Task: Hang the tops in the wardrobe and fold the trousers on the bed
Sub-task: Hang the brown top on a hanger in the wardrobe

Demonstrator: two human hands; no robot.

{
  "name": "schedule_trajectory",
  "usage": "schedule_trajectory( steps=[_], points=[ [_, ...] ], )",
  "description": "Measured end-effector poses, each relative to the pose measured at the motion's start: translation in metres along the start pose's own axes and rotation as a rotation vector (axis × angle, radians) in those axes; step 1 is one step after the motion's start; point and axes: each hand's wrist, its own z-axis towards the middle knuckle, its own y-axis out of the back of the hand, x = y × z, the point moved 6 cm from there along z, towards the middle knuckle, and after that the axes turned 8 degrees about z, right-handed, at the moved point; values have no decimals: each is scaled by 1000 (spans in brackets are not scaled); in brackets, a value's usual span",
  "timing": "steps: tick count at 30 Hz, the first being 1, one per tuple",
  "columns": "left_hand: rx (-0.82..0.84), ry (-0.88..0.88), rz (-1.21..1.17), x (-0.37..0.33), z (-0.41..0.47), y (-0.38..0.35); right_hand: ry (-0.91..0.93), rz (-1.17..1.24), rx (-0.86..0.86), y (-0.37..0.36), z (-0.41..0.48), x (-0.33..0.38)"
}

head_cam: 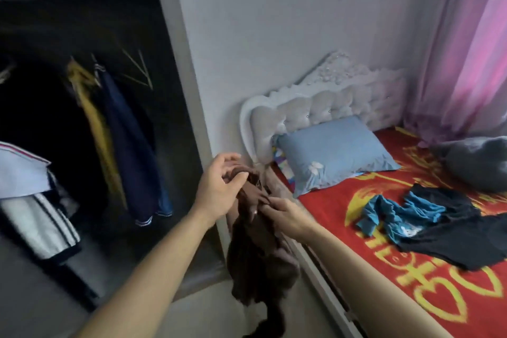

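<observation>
While a brown garment (258, 244) is clamped in curled fingers of left hand (219, 184) and right hand (286, 217) | two tops (123, 143) are seen hung in wardrobe (175, 96) | clothes (439, 228) on bed (354, 261) judged not yet folded

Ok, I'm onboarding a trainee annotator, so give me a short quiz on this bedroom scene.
1. True or false: the brown garment lies flat on the bed.
2. The pillow is: A red, B light blue, C green?
3. Fill in: beside the yellow garment in the wardrobe hangs a ____ garment.
Key: 1 false, the left hand and right hand hold it; 2 B; 3 navy garment.
</observation>
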Motion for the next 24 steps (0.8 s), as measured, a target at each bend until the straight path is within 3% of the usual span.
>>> schedule_trajectory(
  steps=[3, 9, 16, 21, 24],
  points=[
    [-125, 129, -8, 43, -35, 97, 6, 207, -122, -50, 26, 38],
    [-129, 447, 153, 119, -106, 194, -38, 569, -62, -161, 73, 90],
    [-313, 614, -79, 159, -109, 241, -22, 703, 244, -266, 105, 118],
    [-623, 563, -209, 188, -71, 298, -73, 662, 269, -289, 160, 109],
    [-668, 476, -321, 201, -30, 325, -36, 514, 342, -290, 203, 102]
  ],
)
